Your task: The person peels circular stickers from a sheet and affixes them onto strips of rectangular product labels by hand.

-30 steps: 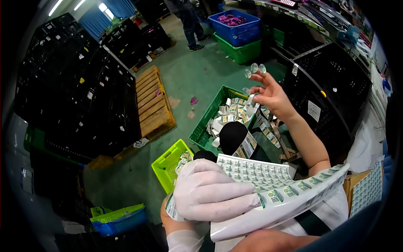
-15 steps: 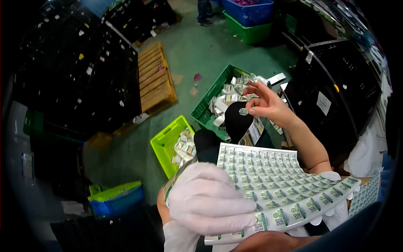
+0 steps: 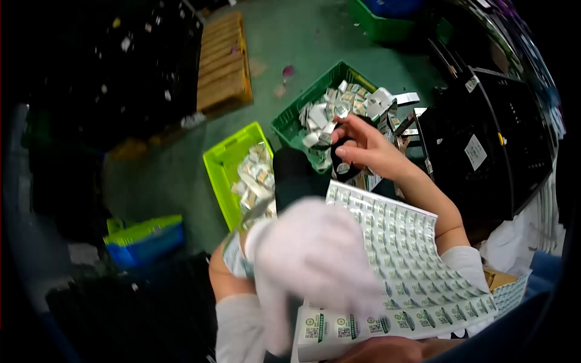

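Observation:
My right hand [image 3: 369,148] is raised ahead of me, bare, with curled, spread fingers. Small round stickers [image 3: 343,168] cling to its thumb and fingertips. My left hand [image 3: 315,254], in a white glove, is smeared by motion over the left part of a sticker sheet [image 3: 399,242]. Whether its fingers grip anything is hidden by the blur. Rows of green-and-white stickers with square codes cover the sheet, which lies curved across my lap and right forearm. A piece of printed label material [image 3: 236,257] sits against my left wrist.
Beyond my knees stands a dark green crate [image 3: 287,124] holding white labelled packets. A lime green basket [image 3: 221,175] with similar packets is left of it. Black crates [image 3: 484,145] stand at right. Farther off are a wooden pallet [image 3: 224,60] and a blue-and-green bin [image 3: 145,242].
My left hand has lifted off the sheet's lower edge and blurred. My right hand has shifted slightly down and left, its fingers more curled. The whole view has tilted downward a little.

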Available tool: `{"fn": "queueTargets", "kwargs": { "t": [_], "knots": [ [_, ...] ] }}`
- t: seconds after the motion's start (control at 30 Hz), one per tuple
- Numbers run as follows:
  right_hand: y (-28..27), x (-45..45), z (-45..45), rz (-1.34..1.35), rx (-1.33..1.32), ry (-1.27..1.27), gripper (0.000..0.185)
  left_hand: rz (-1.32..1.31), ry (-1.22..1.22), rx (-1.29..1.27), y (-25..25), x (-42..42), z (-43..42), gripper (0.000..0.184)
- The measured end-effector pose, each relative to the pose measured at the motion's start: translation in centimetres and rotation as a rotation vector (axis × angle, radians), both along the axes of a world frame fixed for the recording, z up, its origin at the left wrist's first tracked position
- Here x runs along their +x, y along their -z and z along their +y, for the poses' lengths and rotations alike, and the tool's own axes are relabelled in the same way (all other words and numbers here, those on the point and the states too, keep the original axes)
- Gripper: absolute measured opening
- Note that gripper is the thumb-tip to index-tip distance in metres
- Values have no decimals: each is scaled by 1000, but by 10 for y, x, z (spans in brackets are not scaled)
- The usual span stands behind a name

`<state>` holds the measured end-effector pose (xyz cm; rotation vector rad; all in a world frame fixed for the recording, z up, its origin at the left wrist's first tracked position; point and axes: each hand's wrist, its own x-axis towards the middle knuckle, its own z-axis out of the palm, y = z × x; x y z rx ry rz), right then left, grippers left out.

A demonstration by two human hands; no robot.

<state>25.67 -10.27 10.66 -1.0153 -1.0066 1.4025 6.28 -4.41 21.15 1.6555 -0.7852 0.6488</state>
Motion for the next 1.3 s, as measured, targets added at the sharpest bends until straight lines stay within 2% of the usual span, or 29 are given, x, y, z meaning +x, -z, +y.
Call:
{"fn": "queueTargets", "kwargs": {
  "t": [0.07,0.13,0.17,0.2,0.23,0.3,0.37,0.4,0.47,0.57,0.63,0.67,0.7,0.73,0.83,0.9,1.07,1.17,1.23,1.3],
  "knots": [
    [7,-8,2,-23,7,-85,49,117,-75,-362,37,0,13,68],
    [18,-16,7,-75,-11,-222,53,273,-485,-727,66,-3,43,79],
    [18,-23,7,-123,10,-272,55,319,-592,-766,78,0,64,71],
    [28,-25,6,-159,74,-322,61,398,-769,-676,94,5,81,64],
    [12,-26,9,-317,-62,-456,70,407,-872,-698,111,6,96,56],
    [19,-36,16,-470,-36,-457,72,449,-991,-683,127,0,108,48],
    [29,-45,25,-733,206,-222,71,483,-1005,-684,125,-2,108,44],
    [28,-45,30,-813,221,-128,66,493,-1011,-645,125,-5,108,43],
    [31,-44,44,-757,269,-108,67,480,-1023,-621,122,-7,109,43],
    [66,-40,69,-771,379,-218,65,456,-1036,-611,115,-9,111,39],
    [71,-37,76,-815,302,-400,62,439,-1083,-578,110,-19,113,37],
    [48,-37,75,-827,172,-525,60,432,-1101,-581,110,-22,114,34],
    [36,-39,71,-837,37,-651,58,432,-1134,-510,115,-29,121,30],
    [39,-37,65,-835,95,-600,48,462,-1225,-418,116,-36,123,27],
    [27,-20,49,-966,-53,-645,48,598,-1509,-14,128,-62,140,25],
    [30,-7,32,-976,-59,-648,49,641,-1594,112,129,-71,143,25],
    [41,-10,8,-940,-164,-619,45,723,-1670,349,130,-84,149,23],
    [54,-12,3,-832,-260,-617,44,599,-1725,657,132,-94,159,22],
    [67,-11,-5,-774,-368,-588,38,613,-1732,681,129,-103,163,22],
    [65,-14,-11,-825,-369,-654,37,606,-1744,734,127,-112,171,22]
  ]
}}
